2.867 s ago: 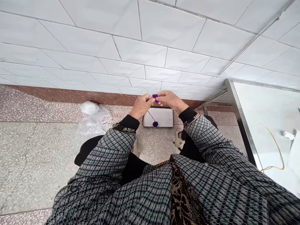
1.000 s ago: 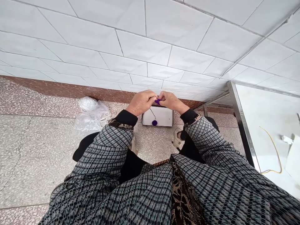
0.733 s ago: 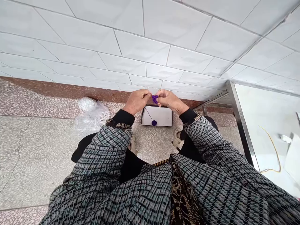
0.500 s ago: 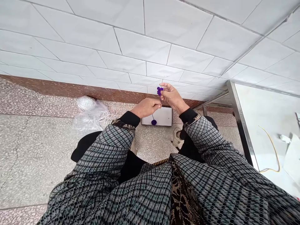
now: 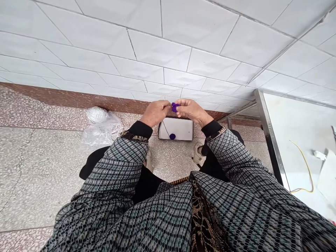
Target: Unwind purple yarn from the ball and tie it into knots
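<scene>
In front of me, my right hand (image 5: 191,110) pinches a small purple piece of yarn work (image 5: 174,107) between thumb and fingers. It looks crocheted or knotted, with a lumpy, flower-like outline. My left hand (image 5: 156,112) is closed just left of the piece, its fingertips near the edge. A thin purple yarn strand (image 5: 165,128) runs from under my left hand down to a purple yarn ball (image 5: 172,136). That ball lies in a shallow white box (image 5: 183,127) with dark edges on the floor. Whether my left fingers also hold a hook is hidden.
To the left, a white yarn ball (image 5: 96,114) and a clear plastic bag (image 5: 98,134) lie on the speckled floor (image 5: 47,168). A tiled wall (image 5: 147,45) rises ahead. At right stands a white table (image 5: 294,133) with a metal frame and a yellow cable (image 5: 306,164).
My left hand has moved up and left, and the strand now slants left from the ball. The purple piece has shifted slightly left and down with my right hand.
</scene>
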`<state>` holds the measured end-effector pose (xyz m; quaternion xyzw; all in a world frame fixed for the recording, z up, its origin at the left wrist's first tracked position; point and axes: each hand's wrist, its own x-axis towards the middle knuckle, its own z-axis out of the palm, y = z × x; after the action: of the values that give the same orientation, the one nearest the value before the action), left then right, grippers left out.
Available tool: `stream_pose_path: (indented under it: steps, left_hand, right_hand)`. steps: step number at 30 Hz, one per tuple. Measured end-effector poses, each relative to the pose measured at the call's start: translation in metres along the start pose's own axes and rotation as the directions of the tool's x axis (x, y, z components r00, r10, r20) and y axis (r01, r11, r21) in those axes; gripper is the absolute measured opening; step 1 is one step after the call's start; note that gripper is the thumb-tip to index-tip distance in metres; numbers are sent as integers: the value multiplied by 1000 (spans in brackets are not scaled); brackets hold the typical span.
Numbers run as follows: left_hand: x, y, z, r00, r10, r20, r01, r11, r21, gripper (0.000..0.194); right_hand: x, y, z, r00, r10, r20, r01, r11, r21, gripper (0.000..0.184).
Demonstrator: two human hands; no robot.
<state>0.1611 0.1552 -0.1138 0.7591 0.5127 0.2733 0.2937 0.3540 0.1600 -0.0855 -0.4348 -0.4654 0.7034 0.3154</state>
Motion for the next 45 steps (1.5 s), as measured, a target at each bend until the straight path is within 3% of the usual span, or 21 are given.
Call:
stream_pose_path:
  steps: [3, 7, 10, 13, 17, 21, 25, 28, 30, 32, 34, 36, 38, 40, 42, 45]
  left_hand:
    - [-4, 9, 10, 984, 65, 165, -46, 993, -113, 28]
    - [-7, 19, 14, 940, 216, 266, -184, 973, -140, 26]
    - [-7, 19, 9, 940, 261, 218, -247, 965, -91, 26]
    - [-5, 15, 1, 973, 224, 61, -223, 974, -26, 27]
    - [-1, 9, -9, 982, 166, -95, -167, 986, -5, 25]
    - [2, 6, -6, 990, 70, -126, -76, 996, -39, 22]
    - [0, 10, 7, 1000, -7, 18, 9, 992, -125, 26]
    - [-4, 15, 13, 979, 103, 175, -68, 978, -196, 27]
    - [-6, 19, 14, 945, 201, 258, -149, 967, -209, 26]
    - [-7, 22, 10, 930, 255, 267, -207, 959, -194, 27]
    - [-6, 21, 3, 952, 249, 180, -222, 962, -159, 27]
    - [-4, 19, -4, 979, 200, 44, -194, 975, -111, 25]
    - [0, 15, -9, 988, 142, -58, -147, 986, -78, 23]
    - [2, 11, -10, 992, 85, -92, -92, 993, -73, 22]
    - [3, 9, -6, 998, 30, -60, -35, 996, -87, 23]
    - [0, 12, 6, 998, 34, 58, -25, 989, -145, 26]
  right_hand:
    - [2, -1, -3, 992, -76, -101, 87, 990, 110, 16]
    - [9, 4, -8, 961, -108, -256, 94, 993, -66, 21]
    - [11, 8, -9, 948, -102, -300, 2, 948, -317, 23]
    - [9, 9, -9, 978, -75, -193, -19, 894, -447, 21]
    - [4, 8, -7, 999, -5, 37, 16, 948, -318, 20]
    - [1, 4, -6, 996, -8, 91, 17, 995, -94, 20]
    - [1, 1, -7, 997, -72, 5, 71, 991, 109, 23]
    - [5, 1, -10, 985, -116, -125, 133, 982, 136, 22]
    - [8, 3, -12, 965, -125, -229, 138, 990, 41, 20]
    - [10, 5, -14, 946, -140, -293, 98, 983, -154, 20]
    - [10, 7, -14, 951, -153, -267, 52, 934, -352, 20]
    - [7, 8, -13, 983, -121, -142, 50, 905, -423, 19]
    - [5, 9, -10, 997, -78, 18, 80, 936, -344, 19]
    - [3, 8, -9, 991, -79, 111, 98, 978, -185, 20]
    - [4, 7, -10, 987, -121, 101, 125, 991, -35, 26]
    - [6, 7, -13, 983, -185, -15, 185, 978, 99, 35]
